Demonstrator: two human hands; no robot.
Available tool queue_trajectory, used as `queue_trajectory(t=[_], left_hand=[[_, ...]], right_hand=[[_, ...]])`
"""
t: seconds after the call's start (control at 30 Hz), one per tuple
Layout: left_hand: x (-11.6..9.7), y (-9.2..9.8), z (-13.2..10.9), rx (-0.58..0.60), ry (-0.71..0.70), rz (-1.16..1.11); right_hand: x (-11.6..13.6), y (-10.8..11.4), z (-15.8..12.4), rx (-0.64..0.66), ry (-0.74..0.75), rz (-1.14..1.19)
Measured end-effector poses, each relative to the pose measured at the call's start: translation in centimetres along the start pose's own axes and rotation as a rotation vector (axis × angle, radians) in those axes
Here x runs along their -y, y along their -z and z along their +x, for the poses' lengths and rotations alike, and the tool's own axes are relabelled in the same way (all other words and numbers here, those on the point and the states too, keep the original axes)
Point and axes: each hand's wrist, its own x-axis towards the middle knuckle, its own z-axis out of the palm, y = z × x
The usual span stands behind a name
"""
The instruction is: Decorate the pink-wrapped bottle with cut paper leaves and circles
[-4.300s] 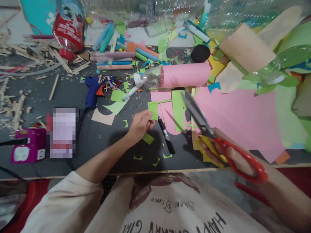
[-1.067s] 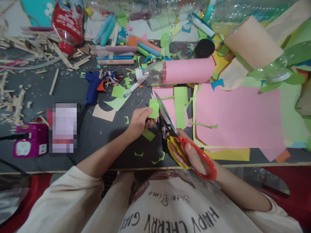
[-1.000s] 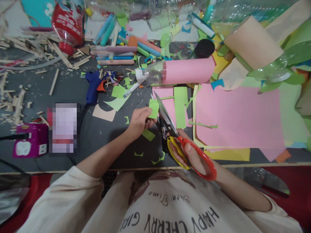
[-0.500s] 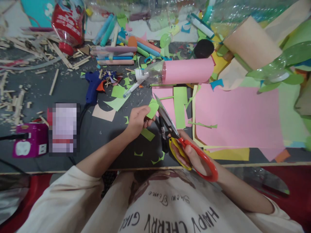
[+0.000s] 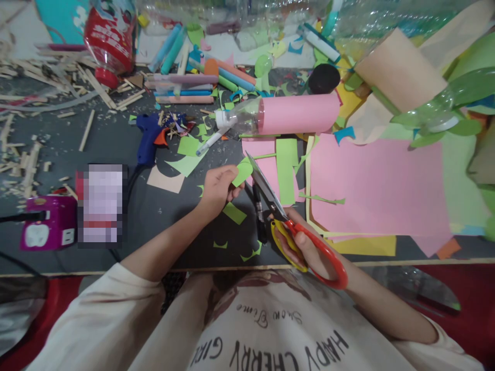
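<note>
Pinched in my left hand point(image 5: 220, 188) is a small piece of bright green paper point(image 5: 243, 171) with a rounded top edge. My right hand point(image 5: 299, 239) grips a pair of scissors point(image 5: 266, 188) by its red and yellow handles. Its blades point up and left, beside the right edge of the green piece; whether they touch it I cannot tell. Below the blades lies a black pen point(image 5: 260, 214). A green paper rectangle point(image 5: 234, 213) rests under my left hand, with thin curved offcuts point(image 5: 252, 252) near the table edge.
Beyond my hands lies a plastic bottle wrapped in pink paper point(image 5: 297, 113). Pink sheets point(image 5: 379, 185) are stacked at right. A blue glue gun point(image 5: 149, 136), a phone with a blurred screen point(image 5: 102, 203) and a purple box point(image 5: 48, 224) are at left. Markers point(image 5: 185, 78) and wood sticks point(image 5: 98, 87) lie further back.
My left hand has tilted the green paper piece slightly clockwise. The yellow scissor handle has shifted a little toward the red one, and the blades look slightly closer together.
</note>
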Motion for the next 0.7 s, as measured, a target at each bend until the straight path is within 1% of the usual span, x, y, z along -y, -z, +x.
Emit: queue_trajectory(t=[0.13, 0.33, 0.57, 0.63, 0.7], left_hand=[[-0.17, -0.2, 0.2, -0.052, 0.001, -0.028], [-0.11, -0.08, 0.37, -0.068, -0.054, -0.041], [-0.26, 0.04, 0.49, -0.103, -0.075, -0.051], [-0.24, 0.08, 0.54, -0.1, -0.096, -0.071], [-0.12, 0.17, 0.52, -0.061, -0.129, -0.09]], right_hand=[[0.02, 0.01, -0.15, 0.006, -0.012, 0.008], [0.17, -0.05, -0.15, 0.008, -0.025, 0.026], [-0.06, 0.07, -0.42, -0.015, -0.071, 0.009], [0.01, 0.01, -0.44, -0.012, -0.069, 0.021], [0.15, -0.1, -0.42, -0.023, -0.056, 0.026]])
